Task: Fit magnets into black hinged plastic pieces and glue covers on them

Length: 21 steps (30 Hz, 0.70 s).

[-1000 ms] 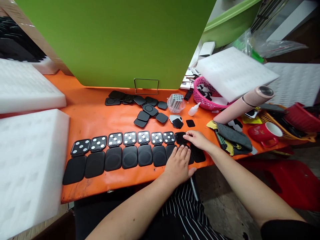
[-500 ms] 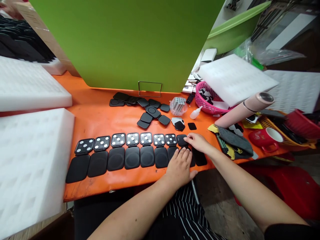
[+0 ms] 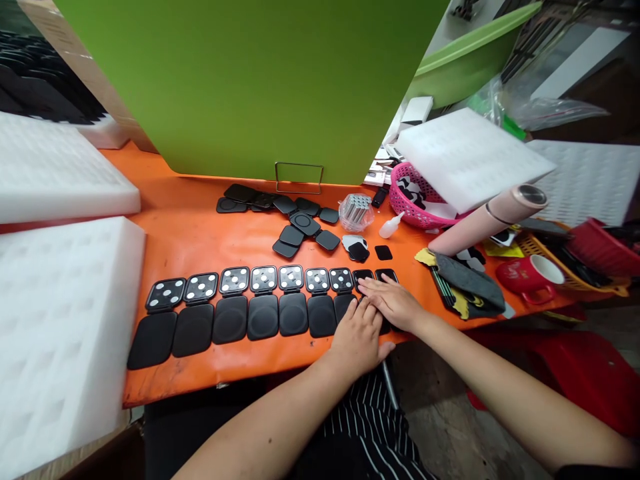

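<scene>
A row of hinged black two-panel pads lies along the table's near side. Several upper panels [image 3: 201, 287] carry white round dots, while the lower panels [image 3: 263, 316] are plain, some with a faint ring. Toward the row's right end, my left hand [image 3: 357, 333] rests flat on a lower panel, fingers stretched out. My right hand [image 3: 395, 303] lies palm down beside it, its fingers extended over the hinge area and the lower edge of a dark upper panel [image 3: 362, 274]. Another dark upper panel [image 3: 387, 274] shows just above my right hand. The hands partly cover the rightmost pads.
Behind the row lie a heap of black pads [image 3: 304, 223], a bagged bundle of metal cylinders [image 3: 356, 212], a small dropper bottle [image 3: 390, 227] and a loose black square [image 3: 383, 253]. White foam blocks [image 3: 70, 333] stand left; a pink flask [image 3: 490, 217] and red mug [image 3: 529, 279] right.
My right hand has gone from pinching at the right-hand upper panel's edge to lying flat, lower and next to my left hand. My left hand has stayed in place.
</scene>
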Each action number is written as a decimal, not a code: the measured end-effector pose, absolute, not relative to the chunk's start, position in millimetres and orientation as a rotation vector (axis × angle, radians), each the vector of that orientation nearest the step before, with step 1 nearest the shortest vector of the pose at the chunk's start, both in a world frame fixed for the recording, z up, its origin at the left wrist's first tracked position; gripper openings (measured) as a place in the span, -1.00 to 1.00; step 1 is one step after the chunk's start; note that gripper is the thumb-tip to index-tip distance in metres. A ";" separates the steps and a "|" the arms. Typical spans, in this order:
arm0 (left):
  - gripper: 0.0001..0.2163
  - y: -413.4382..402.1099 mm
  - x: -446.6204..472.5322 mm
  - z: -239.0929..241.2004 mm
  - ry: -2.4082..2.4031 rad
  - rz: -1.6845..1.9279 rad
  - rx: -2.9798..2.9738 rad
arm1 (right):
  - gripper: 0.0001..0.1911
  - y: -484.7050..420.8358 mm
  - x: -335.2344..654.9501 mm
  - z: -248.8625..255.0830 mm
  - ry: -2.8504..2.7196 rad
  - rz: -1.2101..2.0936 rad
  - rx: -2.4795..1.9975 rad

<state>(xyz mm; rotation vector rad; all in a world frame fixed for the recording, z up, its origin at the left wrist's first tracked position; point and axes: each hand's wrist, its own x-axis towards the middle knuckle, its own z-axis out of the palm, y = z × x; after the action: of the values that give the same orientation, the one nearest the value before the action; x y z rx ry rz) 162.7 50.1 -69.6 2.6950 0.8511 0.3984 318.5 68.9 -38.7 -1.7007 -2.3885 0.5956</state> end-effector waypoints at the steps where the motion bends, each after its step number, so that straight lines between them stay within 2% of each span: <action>1: -0.32 50.1 162.5 -69.5 0.848 0.402 2.693 | -0.60 69.8 320.4 -39.6 -2.399 0.598 -1.710; 7: -0.31 50.7 160.6 -66.4 0.854 0.412 2.689 | -0.64 88.0 328.1 -30.1 -2.313 0.625 -1.830; 13: -0.35 49.8 158.7 -60.9 0.846 0.442 2.672 | -0.64 141.8 321.8 -12.7 -2.070 0.302 -2.176; 21: -0.65 58.2 117.6 -48.9 0.907 0.579 2.560 | -0.61 160.5 303.1 -26.6 -2.045 0.176 -2.284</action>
<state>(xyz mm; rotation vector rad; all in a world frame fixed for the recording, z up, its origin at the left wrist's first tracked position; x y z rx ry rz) 117.6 58.2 -48.9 2.5605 0.9067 0.5788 303.1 160.5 -26.6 -2.2837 -2.0449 0.1762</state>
